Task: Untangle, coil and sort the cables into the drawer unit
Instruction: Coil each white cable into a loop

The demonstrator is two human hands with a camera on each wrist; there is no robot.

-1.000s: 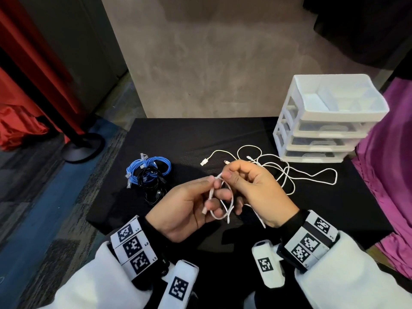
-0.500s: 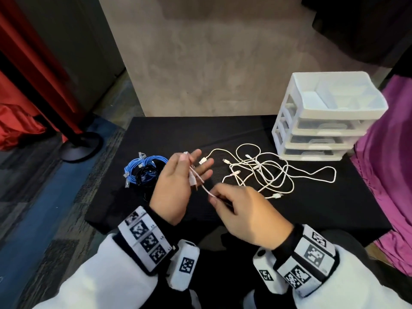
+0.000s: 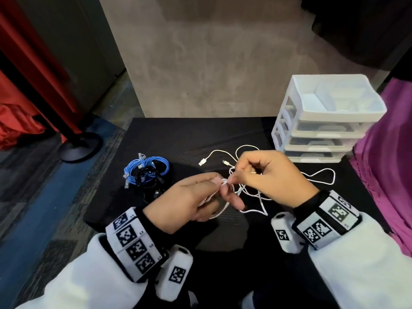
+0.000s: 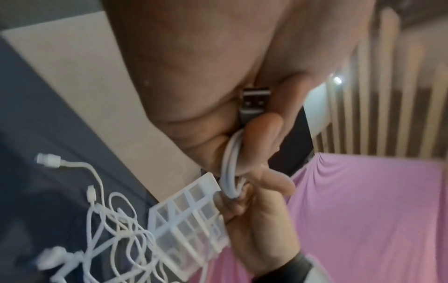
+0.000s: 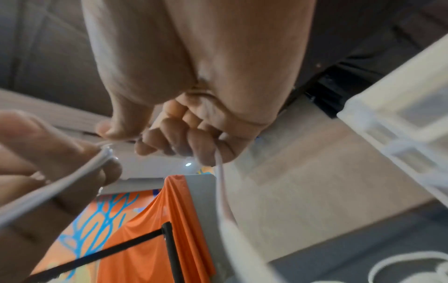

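My left hand (image 3: 196,197) grips a small coil of white cable (image 3: 223,210) above the table's front, its USB plug (image 4: 254,99) tucked against the palm. My right hand (image 3: 267,175) pinches the same white cable (image 5: 220,183) right beside the left fingertips, and the cable's free length trails down from it. Behind my hands lies a loose tangle of white cables (image 3: 321,177) on the black table (image 3: 178,139). A blue cable bundle (image 3: 145,168) lies at the left, with a black cable (image 3: 151,186) on it. The white drawer unit (image 3: 327,121) stands at the back right, drawers shut.
The drawer unit's top is an open divided tray (image 3: 334,97). A purple cloth (image 3: 388,170) hangs along the table's right edge. On the floor at the left stand a black post base (image 3: 78,146) and red fabric (image 3: 17,123).
My left hand dropped from its raised spot near the blue bundle. My right hand came up and forward to meet it, and both now hold the white cable between them.
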